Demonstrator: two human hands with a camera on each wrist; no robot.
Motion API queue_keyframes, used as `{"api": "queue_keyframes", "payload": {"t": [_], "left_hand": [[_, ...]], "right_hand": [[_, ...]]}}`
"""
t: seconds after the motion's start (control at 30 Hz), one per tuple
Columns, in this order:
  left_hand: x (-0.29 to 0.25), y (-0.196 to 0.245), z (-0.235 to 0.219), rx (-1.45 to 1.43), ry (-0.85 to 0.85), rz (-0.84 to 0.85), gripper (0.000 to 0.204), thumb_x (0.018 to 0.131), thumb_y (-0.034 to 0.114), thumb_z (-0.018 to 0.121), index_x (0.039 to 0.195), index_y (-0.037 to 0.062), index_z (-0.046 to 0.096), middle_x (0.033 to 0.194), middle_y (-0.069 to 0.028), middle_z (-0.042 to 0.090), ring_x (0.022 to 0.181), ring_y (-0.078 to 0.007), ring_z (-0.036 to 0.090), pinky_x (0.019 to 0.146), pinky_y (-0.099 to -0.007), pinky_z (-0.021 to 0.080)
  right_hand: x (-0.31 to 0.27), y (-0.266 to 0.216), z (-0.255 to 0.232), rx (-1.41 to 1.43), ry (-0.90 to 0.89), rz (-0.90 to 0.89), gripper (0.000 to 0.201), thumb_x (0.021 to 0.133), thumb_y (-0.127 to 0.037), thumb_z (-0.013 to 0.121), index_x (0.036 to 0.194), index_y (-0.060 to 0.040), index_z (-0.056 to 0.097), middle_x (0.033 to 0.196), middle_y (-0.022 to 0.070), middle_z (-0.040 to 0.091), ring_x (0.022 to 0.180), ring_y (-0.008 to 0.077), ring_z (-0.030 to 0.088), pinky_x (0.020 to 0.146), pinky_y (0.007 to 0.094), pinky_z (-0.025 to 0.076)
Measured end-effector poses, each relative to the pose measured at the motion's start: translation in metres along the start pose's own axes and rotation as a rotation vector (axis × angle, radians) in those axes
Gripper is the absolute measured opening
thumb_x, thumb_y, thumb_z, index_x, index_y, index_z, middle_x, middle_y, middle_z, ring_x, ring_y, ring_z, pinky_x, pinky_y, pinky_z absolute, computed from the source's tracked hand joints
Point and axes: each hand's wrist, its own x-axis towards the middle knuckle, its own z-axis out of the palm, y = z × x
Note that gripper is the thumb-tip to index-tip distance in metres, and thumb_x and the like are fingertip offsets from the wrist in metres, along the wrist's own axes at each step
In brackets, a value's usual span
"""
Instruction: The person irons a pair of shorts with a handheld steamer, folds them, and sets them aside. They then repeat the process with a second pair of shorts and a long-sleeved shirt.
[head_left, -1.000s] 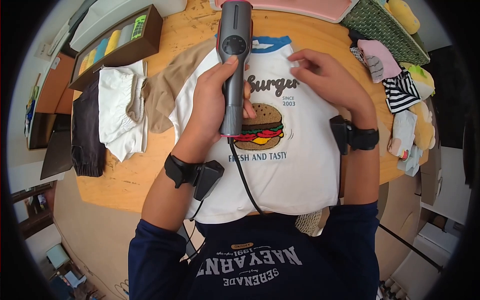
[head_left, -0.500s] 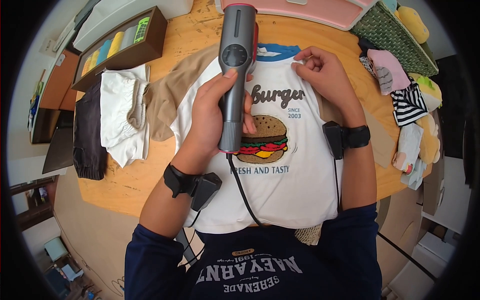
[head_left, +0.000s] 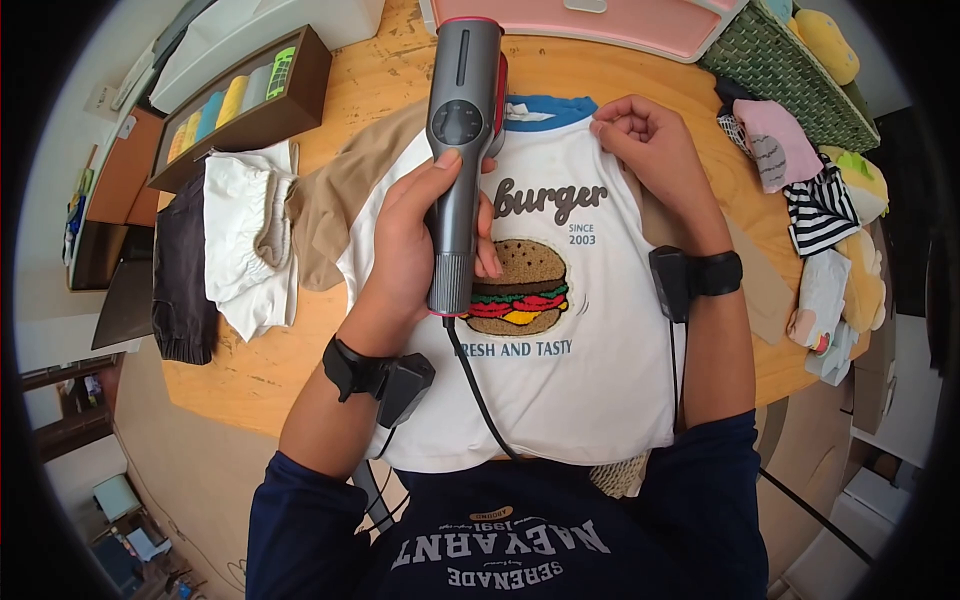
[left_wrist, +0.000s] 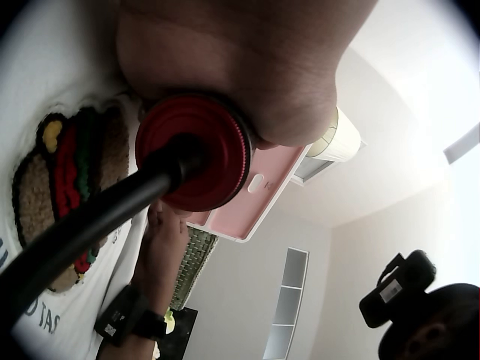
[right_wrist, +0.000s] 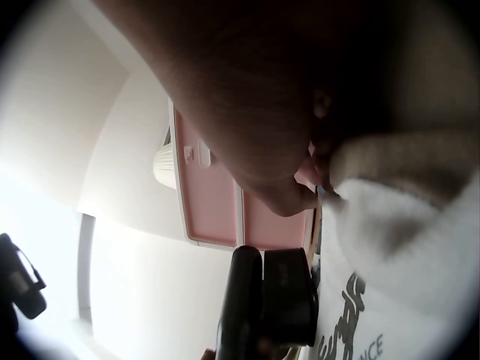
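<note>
A white raglan T-shirt (head_left: 615,300) with tan sleeves, a blue collar and a fuzzy burger patch (head_left: 525,265) lies spread on the table. My left hand (head_left: 405,235) grips the handle of a grey garment steamer (head_left: 460,80), thumb just below its round control panel. The steamer's head points away from me, over the shirt's left shoulder. From its red base, seen close up in the left wrist view, a black cord (left_wrist: 97,217) runs down. My right hand (head_left: 655,150) pinches the shirt at the right shoulder, beside the collar; a fold of white cloth (right_wrist: 375,210) rises there.
White shorts (head_left: 245,230) and dark trousers (head_left: 183,265) lie at the left. Behind them is a brown box (head_left: 305,110) of rolled items. A pink storage box (head_left: 640,25) and a green woven basket (head_left: 800,95) stand at the back. Small clothes (head_left: 820,215) line the right edge.
My right hand has gone from loosely spread fingers to a pinch on the shirt's shoulder. The steamer has shifted slightly left over the shirt. The head view has tilted a little.
</note>
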Motion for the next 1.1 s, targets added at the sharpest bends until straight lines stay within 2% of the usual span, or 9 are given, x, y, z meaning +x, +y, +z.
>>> {"api": "queue_keyframes", "payload": {"t": [0.27, 0.37, 0.43, 0.5, 0.73, 0.93, 1.1], "left_hand": [[-0.002, 0.002, 0.001, 0.018, 0.000, 0.001, 0.049, 0.105, 0.041, 0.047, 0.120, -0.0051, 0.054, 0.068, -0.0096, 0.060, 0.047, -0.0206, 0.065, 0.044, -0.0268, 0.053], [-0.003, 0.002, 0.000, 0.032, -0.004, -0.007, 0.048, 0.105, 0.041, 0.047, 0.120, -0.0047, 0.054, 0.068, -0.0095, 0.060, 0.047, -0.0204, 0.064, 0.044, -0.0271, 0.053], [-0.002, 0.003, 0.002, 0.033, -0.017, -0.010, 0.048, 0.105, 0.041, 0.047, 0.120, -0.0046, 0.054, 0.068, -0.0095, 0.060, 0.047, -0.0205, 0.064, 0.045, -0.0274, 0.053], [-0.004, 0.003, 0.005, 0.049, 0.002, -0.007, 0.054, 0.105, 0.040, 0.044, 0.124, -0.0100, 0.052, 0.068, -0.0091, 0.058, 0.045, -0.0192, 0.062, 0.045, -0.0276, 0.054], [-0.005, 0.004, 0.003, 0.025, -0.008, -0.015, 0.048, 0.106, 0.040, 0.046, 0.119, -0.0060, 0.054, 0.067, -0.0097, 0.060, 0.045, -0.0202, 0.062, 0.046, -0.0286, 0.053], [-0.006, 0.003, 0.006, 0.036, -0.083, -0.051, 0.049, 0.106, 0.040, 0.046, 0.119, -0.0065, 0.055, 0.067, -0.0094, 0.060, 0.045, -0.0197, 0.062, 0.044, -0.0277, 0.052], [-0.009, 0.001, 0.009, 0.062, -0.159, -0.149, 0.048, 0.105, 0.040, 0.048, 0.121, -0.0051, 0.055, 0.066, -0.0095, 0.060, 0.044, -0.0191, 0.063, 0.042, -0.0267, 0.051]], "right_hand": [[-0.001, -0.005, 0.000, -0.045, -0.017, -0.015, 0.023, 0.085, -0.010, 0.079, 0.103, 0.0012, 0.069, 0.076, -0.0063, 0.059, 0.067, 0.0011, 0.047, 0.062, 0.0170, 0.042], [0.000, -0.001, 0.001, -0.052, -0.024, -0.018, 0.027, 0.082, -0.009, 0.080, 0.105, 0.0013, 0.070, 0.079, -0.0057, 0.059, 0.070, 0.0027, 0.048, 0.066, 0.0178, 0.043], [0.002, 0.004, 0.000, -0.109, 0.019, -0.139, 0.033, 0.080, -0.009, 0.082, 0.109, 0.0011, 0.070, 0.084, -0.0044, 0.059, 0.076, 0.0052, 0.049, 0.072, 0.0189, 0.045], [0.002, 0.004, -0.001, -0.107, 0.013, -0.154, 0.036, 0.079, -0.009, 0.083, 0.111, 0.0010, 0.070, 0.087, -0.0039, 0.058, 0.079, 0.0061, 0.049, 0.074, 0.0196, 0.046], [0.002, 0.005, -0.002, -0.032, -0.012, -0.144, 0.039, 0.078, -0.008, 0.083, 0.113, 0.0013, 0.070, 0.090, -0.0026, 0.057, 0.083, 0.0075, 0.048, 0.078, 0.0210, 0.046], [0.001, 0.003, -0.002, -0.039, -0.012, -0.145, 0.037, 0.077, -0.007, 0.083, 0.111, 0.0019, 0.070, 0.091, -0.0022, 0.058, 0.085, 0.0081, 0.048, 0.079, 0.0213, 0.045], [0.001, 0.005, -0.001, -0.035, -0.009, -0.142, 0.036, 0.077, -0.005, 0.082, 0.110, 0.0018, 0.071, 0.090, -0.0018, 0.058, 0.084, 0.0087, 0.049, 0.079, 0.0219, 0.046]]}}
